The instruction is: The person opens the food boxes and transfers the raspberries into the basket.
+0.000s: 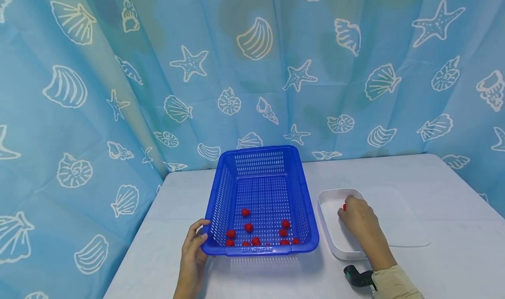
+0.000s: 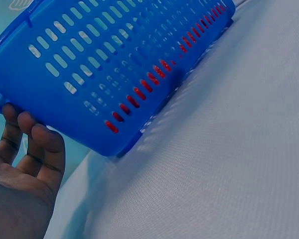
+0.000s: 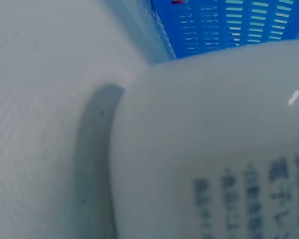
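Note:
A blue plastic basket [image 1: 260, 250] with slotted walls holds several small red berry-like balls [image 1: 248, 227], most of them near its front end. My left hand [image 1: 193, 255] grips the basket's front left corner; in the left wrist view, the fingers [image 2: 47, 139] curl at the rim. To the right, my right hand [image 1: 360, 218] reaches into a white rectangular container [image 1: 331, 229] and pinches a red berry-like ball [image 1: 344, 207], mostly hidden by the fingers. The right wrist view has only the container's outer wall [image 3: 199, 119], with printed characters, and part of the basket.
A clear flat lid [image 1: 406, 224] lies on the white-covered table [image 1: 453, 268] to the right of the container. Behind the table hangs a blue curtain [image 1: 252, 84] with white shells and starfish. A black camera mount [image 1: 357, 276] is at the right wrist.

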`<act>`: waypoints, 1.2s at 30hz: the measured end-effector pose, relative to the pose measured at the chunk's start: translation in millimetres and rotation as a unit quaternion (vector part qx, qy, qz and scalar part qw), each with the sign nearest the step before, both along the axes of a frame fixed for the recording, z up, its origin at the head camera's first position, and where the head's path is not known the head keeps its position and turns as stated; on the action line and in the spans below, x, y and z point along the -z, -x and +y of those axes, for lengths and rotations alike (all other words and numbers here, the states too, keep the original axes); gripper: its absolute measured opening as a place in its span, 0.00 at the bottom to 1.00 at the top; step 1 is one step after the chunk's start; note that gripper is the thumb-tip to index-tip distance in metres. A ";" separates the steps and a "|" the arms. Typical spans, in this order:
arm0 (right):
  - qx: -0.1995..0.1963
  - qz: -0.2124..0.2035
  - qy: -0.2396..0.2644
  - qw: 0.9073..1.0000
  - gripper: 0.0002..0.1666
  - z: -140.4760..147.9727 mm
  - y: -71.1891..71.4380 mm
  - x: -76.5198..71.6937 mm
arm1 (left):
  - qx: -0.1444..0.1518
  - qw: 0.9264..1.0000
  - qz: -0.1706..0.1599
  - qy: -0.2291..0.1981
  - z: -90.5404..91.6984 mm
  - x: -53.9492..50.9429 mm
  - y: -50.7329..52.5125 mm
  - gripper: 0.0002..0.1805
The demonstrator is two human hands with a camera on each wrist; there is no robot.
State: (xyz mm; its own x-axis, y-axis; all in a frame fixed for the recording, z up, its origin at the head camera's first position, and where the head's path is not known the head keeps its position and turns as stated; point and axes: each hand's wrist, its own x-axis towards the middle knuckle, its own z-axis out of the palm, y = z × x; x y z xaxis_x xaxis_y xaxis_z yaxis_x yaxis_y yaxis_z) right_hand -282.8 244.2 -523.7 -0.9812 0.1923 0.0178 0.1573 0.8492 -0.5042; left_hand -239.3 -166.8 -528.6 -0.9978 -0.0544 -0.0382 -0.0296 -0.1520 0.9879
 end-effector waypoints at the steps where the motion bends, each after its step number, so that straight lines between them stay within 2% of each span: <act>1: 0.001 0.001 0.000 1.000 0.12 0.2 -0.4 0.1 | 0.000 1.000 0.000 0.000 0.0 0.1 0.0 0.21; 4: 0.003 0.005 0.000 1.000 0.09 0.8 -1.3 0.5 | 0.001 1.000 0.001 0.004 0.3 -0.2 -0.2 0.21; 8: 0.008 0.007 -0.001 1.000 0.12 1.1 -1.7 -1.0 | 0.000 1.000 0.002 0.004 0.7 -0.5 -1.2 0.21; 17: 0.014 -0.036 0.004 0.999 0.09 0.1 -4.5 -5.6 | -0.004 1.000 0.002 0.003 0.4 0.3 -0.8 0.21; 23: -0.001 -0.025 0.001 1.000 0.09 0.2 -3.7 -8.4 | -0.005 1.000 -0.001 0.000 0.3 0.4 -1.0 0.21; 29: -0.022 -0.007 0.001 1.000 0.16 -1.7 -3.2 -14.1 | -0.004 1.000 -0.001 -0.001 0.4 -0.3 -1.3 0.21; 36: -0.034 0.018 0.032 0.999 0.17 -3.3 -5.6 -20.5 | -0.002 1.000 0.003 -0.002 0.8 -1.3 -1.3 0.21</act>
